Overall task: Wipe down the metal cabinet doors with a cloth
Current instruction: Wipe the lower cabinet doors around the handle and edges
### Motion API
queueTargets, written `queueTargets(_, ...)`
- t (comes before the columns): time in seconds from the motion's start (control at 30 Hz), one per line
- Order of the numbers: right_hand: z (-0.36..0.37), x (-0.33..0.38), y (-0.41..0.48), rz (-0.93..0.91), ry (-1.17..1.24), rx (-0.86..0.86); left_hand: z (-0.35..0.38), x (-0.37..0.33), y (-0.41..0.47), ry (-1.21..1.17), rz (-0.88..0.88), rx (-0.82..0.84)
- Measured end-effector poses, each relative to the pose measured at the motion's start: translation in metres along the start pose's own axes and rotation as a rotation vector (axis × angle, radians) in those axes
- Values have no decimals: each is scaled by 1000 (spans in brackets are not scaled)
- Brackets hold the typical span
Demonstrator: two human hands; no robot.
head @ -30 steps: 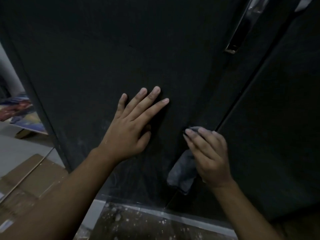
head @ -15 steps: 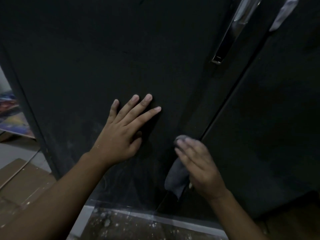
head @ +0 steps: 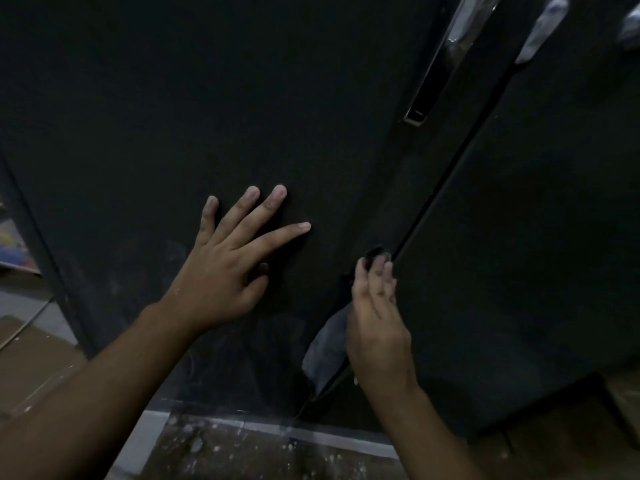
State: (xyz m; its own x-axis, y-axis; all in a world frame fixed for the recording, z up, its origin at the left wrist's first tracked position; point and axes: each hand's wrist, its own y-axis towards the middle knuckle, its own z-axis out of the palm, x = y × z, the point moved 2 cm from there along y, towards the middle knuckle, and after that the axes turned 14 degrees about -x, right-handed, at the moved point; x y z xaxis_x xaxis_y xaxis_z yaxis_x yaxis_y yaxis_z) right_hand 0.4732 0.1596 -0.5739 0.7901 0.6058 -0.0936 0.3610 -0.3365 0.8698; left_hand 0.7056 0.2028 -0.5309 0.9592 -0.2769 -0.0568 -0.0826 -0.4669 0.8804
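Left grip (head: 221,278) lies flat, fingers spread, on the left door (head: 207,98). Right grip (head: 377,327) curls round the cloth (head: 325,351), pressed at the door seam (head: 433,202); cloth's length follows the seam, loose end pointing floorward.

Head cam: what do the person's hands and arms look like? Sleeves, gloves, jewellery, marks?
Left hand and right hand are bare: no gloves, rings, watch or bands in view. Both arms are uncovered to the frame edge, with no sleeve showing. There are small pale specks by the left wrist and one near the right wrist. The fingertips look greyed with dust.
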Motion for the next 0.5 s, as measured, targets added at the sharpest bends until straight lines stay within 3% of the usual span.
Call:
queueTargets(0.23, -7, -8, -22, -43, 188, 126, 1, -1, -1, -6, -16, 11)
queueTargets(0.4, -38, -19, 32, 77, 195, -247, 3, 0, 0, -10, 0, -17)
queueTargets(0.5, -23, -10, 55, 94, 202, -303, 6, 1, -1, -18, 0, -37)
